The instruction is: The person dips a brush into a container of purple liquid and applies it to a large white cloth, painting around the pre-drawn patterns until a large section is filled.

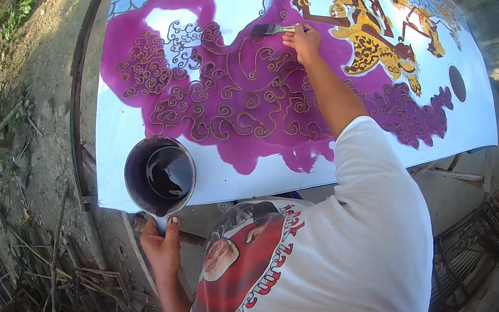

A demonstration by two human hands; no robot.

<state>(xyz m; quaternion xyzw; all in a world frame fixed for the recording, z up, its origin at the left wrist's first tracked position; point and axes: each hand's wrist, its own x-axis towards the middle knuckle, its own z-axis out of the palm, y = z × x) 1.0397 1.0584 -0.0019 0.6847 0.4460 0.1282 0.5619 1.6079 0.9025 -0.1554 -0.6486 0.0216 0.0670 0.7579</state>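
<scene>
A brush (272,28) is gripped in the right hand (303,41), whose fingers are closed around the handle near the upper middle of the frame; the bristles are laid on the cloth (129,129) at the edge of a white, unpainted patch (243,5). The arm is stretched away from the body across the painted surface, and part of the swirl pattern is hidden beneath it. A cup (159,176) stained purple and holding dark liquid is clasped by its handle in the left hand (161,246), at the lower left of the frame; the fingers are wrapped tight, with the thumb raised alongside the handle. The cup is held just in front of the near edge of the cloth, so that a small part of the white border is covered by it. The cloth is spread flat across the upper half of the frame, with a large purple area (248,146) outlined in curling lines, and a yellow and brown figure (374,40) is seen at the upper right. A dark round spot (457,83) is seen near the right edge. Bare ground (32,124) with scattered sticks (56,288) lies to the left. The lower middle of the frame is filled by a white printed shirt (354,250).
</scene>
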